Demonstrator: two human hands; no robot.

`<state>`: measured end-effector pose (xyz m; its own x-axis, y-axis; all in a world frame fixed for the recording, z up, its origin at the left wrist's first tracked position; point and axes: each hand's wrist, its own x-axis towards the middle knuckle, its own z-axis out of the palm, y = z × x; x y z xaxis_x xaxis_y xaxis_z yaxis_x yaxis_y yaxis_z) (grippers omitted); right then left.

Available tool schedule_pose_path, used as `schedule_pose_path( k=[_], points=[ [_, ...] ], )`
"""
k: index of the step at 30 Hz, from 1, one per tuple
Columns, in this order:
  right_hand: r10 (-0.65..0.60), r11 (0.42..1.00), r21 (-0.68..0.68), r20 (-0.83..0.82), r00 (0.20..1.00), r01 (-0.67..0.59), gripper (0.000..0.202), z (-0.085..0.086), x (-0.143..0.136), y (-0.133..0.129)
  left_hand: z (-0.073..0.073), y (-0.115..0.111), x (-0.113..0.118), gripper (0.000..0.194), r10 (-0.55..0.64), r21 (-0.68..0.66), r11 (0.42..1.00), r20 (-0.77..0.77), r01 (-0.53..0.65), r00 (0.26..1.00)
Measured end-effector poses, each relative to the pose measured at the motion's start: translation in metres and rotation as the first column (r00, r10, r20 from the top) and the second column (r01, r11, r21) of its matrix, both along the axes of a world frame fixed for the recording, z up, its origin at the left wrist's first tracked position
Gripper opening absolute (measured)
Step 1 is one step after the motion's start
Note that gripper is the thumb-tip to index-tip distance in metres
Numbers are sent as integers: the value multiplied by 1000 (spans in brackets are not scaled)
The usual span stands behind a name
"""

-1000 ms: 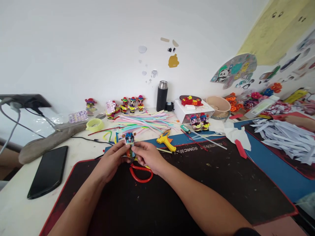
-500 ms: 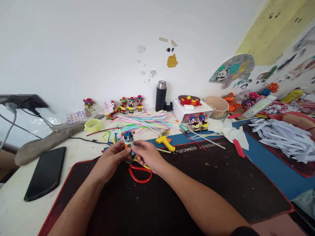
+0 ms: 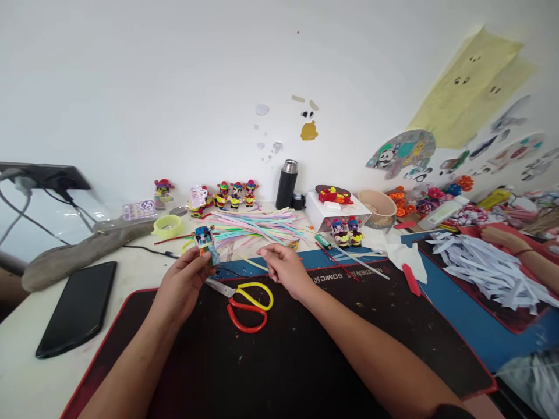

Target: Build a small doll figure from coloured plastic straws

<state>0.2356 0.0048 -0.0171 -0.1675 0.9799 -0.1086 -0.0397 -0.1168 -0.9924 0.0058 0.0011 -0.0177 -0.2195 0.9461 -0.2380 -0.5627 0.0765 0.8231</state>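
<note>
My left hand [image 3: 186,279] pinches a small colourful figure [image 3: 206,241] with a blue headpiece, held upright above the back left of the black mat [image 3: 349,343]. My right hand [image 3: 283,269] is apart from the figure, its fingers curled together over the mat's back edge; whether anything is between them is hidden. The yellow glue gun [image 3: 293,245] shows only in part behind this hand. Scissors [image 3: 248,307] with one red and one yellow handle lie on the mat between my forearms. Pastel strips [image 3: 257,224] are piled behind both hands.
Finished figures [image 3: 236,195] stand along the wall near a black flask [image 3: 287,185]. A white box [image 3: 317,212] is at the back, with two figures before it. A phone [image 3: 78,308] lies left. Another person's hand [image 3: 498,235] is beside white paper strips [image 3: 489,267].
My right hand has let go of the figure and moved right, in front of the glue gun. My left hand has shifted left with the figure, uncovering the scissors. The view has tilted up.
</note>
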Motion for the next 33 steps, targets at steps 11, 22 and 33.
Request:
schedule_pose_path(
  k=[11, 22, 33],
  points=[
    [5, 921, 126, 942, 336, -369, 23, 15, 11, 13, 5, -3, -1, 39, 2, 4, 1000, 11, -2, 1000],
    [56, 863, 27, 987, 148, -504, 21, 12, -11, 25, 5, -5, -1, 47, -24, -27, 999, 21, 25, 999],
    [-37, 822, 224, 938, 343, -524, 19, 65, -37, 62, 8, -4, -5, 51, 16, -76, 997, 69, -11, 997]
  ],
)
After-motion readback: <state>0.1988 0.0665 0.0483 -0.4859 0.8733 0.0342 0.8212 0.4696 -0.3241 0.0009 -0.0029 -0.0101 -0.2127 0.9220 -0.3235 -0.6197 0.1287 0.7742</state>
